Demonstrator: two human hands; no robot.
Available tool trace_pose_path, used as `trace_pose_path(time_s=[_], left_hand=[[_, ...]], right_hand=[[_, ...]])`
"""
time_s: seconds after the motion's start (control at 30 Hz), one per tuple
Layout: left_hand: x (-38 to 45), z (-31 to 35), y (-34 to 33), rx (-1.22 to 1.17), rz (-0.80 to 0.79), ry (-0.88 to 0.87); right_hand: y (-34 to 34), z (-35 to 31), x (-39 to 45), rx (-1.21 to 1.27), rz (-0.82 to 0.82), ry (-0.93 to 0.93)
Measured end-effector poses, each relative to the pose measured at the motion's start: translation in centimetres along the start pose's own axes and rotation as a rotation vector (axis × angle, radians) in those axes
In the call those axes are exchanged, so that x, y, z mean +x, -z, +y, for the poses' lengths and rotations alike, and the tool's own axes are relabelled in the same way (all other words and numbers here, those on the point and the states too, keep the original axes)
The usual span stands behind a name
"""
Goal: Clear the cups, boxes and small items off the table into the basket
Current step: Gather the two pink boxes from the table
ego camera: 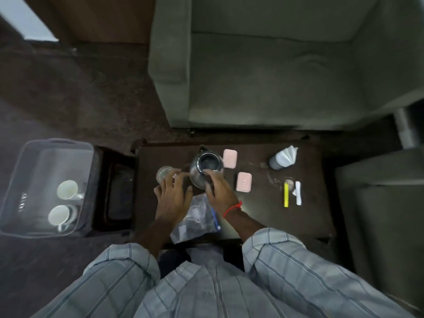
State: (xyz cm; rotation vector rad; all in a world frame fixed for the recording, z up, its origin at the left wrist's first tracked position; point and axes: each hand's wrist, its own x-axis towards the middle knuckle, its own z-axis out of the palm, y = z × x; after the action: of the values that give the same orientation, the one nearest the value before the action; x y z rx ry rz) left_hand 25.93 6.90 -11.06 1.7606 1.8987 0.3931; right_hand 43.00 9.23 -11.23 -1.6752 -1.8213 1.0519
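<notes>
Right fingers [212, 174] curl round kettle [205, 167]

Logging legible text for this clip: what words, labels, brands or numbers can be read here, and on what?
None can be read.
Clear basket: white marks on its side wall, too blurred to read.
Two pink boxes: a small mark on each lid, too small to tell.
Yellow sachet, white sachet: no print visible.

Domestic living room or lounge, grey-green upholstered armchair [275, 65] directly behind a low dark wooden coffee table [263, 216], second upholstered seat [380, 214] at the right, dark carpet [80, 92], wood-panelled wall base [96, 17]
</notes>
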Motion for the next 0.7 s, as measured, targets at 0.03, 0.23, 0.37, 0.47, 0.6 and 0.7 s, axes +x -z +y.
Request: trace_pose_path(time_s=[0.03,0.23,0.37,0.47,0.6,0.7], left_hand=[[0.4,1.6,-0.7,-0.012,-0.012,-0.031],[2.2,10.0,-4.4,0.030,-0.138,-0.216],[3.0,13.6,-7.0,-0.035,-0.229,-0.317],[3.9,15.3,-9.2,-0.030,-0.299,-0.312],[5.1,16.2,-13.1,0.084,-0.402,-0.220],[6.4,16.0,-16.5,0.126,-0.467,-0.084]], right_hand=[[1.5,1.1,-0.5,0.001,0.037,-0.026],[8.9,8.1,-3.3,-0.008,0.205,-0.213],[12.2,12.5,-5.1,-0.078,0.271,-0.344],[13.7,15.5,-6.3,-0.062,0.299,-0.460],[15.5,20.0,-7.1,-0.086,0.308,-0.613],[16.4,23.7,-7.1,-0.193,0.273,-0.690]])
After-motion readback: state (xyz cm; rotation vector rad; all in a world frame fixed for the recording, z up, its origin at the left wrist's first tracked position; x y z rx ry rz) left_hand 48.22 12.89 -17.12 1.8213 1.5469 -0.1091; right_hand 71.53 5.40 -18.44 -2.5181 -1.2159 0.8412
